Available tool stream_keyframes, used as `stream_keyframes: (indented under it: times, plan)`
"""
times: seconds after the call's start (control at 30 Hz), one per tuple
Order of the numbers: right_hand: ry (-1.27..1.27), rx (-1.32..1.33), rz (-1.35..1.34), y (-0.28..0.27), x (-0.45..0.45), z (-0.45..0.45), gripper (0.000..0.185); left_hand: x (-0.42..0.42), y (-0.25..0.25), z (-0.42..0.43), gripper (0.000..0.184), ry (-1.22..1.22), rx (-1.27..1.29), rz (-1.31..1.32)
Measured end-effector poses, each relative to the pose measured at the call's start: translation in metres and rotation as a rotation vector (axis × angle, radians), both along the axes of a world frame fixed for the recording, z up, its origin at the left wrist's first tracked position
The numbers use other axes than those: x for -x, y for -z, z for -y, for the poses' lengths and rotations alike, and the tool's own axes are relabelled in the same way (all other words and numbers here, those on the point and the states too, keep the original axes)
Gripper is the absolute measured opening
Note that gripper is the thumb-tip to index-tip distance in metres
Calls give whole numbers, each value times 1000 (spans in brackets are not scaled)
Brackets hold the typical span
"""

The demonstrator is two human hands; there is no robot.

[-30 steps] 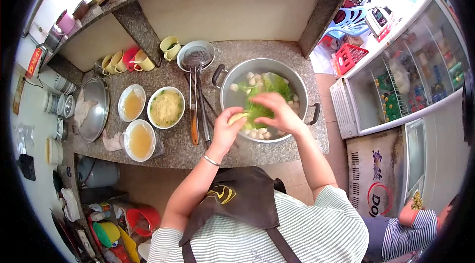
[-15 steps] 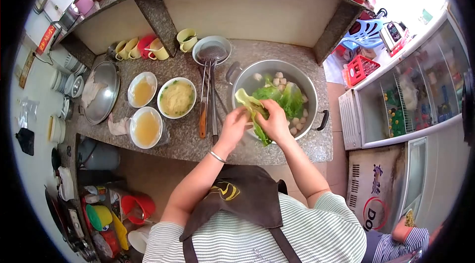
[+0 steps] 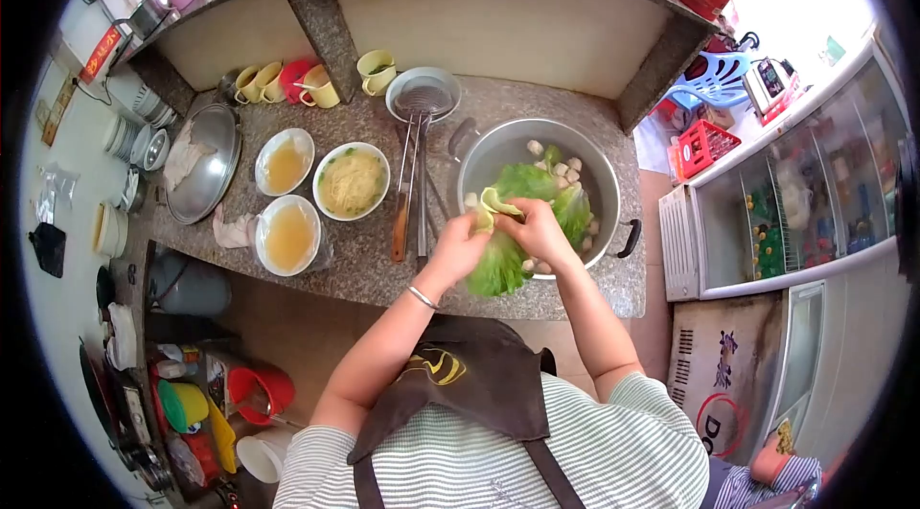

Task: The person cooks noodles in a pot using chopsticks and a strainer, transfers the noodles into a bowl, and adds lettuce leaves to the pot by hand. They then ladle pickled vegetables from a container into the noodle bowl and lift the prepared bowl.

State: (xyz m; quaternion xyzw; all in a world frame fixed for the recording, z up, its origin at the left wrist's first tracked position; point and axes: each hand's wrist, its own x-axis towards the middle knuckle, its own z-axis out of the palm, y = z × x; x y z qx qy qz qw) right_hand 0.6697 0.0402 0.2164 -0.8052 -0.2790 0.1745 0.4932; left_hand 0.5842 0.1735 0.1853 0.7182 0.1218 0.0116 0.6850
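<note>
Over the near left part of a big metal pot (image 3: 604, 164), both my hands grip lettuce (image 3: 500, 265). My left hand (image 3: 464, 245) pinches the pale stem end from the left, a bracelet on its wrist. On the other side, my right hand (image 3: 539, 229) has its fingers closed on the same lettuce. The green leaf hangs down below my fingers, across the pot's near rim. Inside the pot, more lettuce leaves (image 3: 527, 181) lie in liquid with several pale meatballs (image 3: 565, 170). My fingertips are partly hidden by the stems.
Left of the pot lie a wire strainer (image 3: 422, 102) and a wooden-handled utensil (image 3: 399, 239). A bowl of noodles (image 3: 352, 183) and two bowls of broth (image 3: 287, 236) stand further left, by a metal lid (image 3: 222, 173). Mugs (image 3: 319, 87) line the back. Another person's arm (image 3: 772, 456) shows lower right.
My hands have come closer together around the lettuce stems. The held leaf now hangs broader and lower over the near rim. The whole view has shifted slightly.
</note>
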Motion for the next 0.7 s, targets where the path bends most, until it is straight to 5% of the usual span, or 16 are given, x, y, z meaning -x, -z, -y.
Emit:
stream_keyframes:
  times: [0.17,0.23,0.33,0.43,0.7]
  plan:
    - [-161,-43,-296,-3,-5,6,16,5,-21,-14,23,174,-43,-182]
    - [-247,-159,-383,17,-13,8,13,7,-18,-16,23,140,255,-35]
    - [-166,-632,-977,29,-8,7,15,7,-26,-20,25,162,452,-51]
    - [88,-944,-1112,41,-12,9,13,9,-25,-26,24,164,557,-132]
    - [69,-426,-425,23,10,-6,16,4,-8,-20,23,75,324,-153]
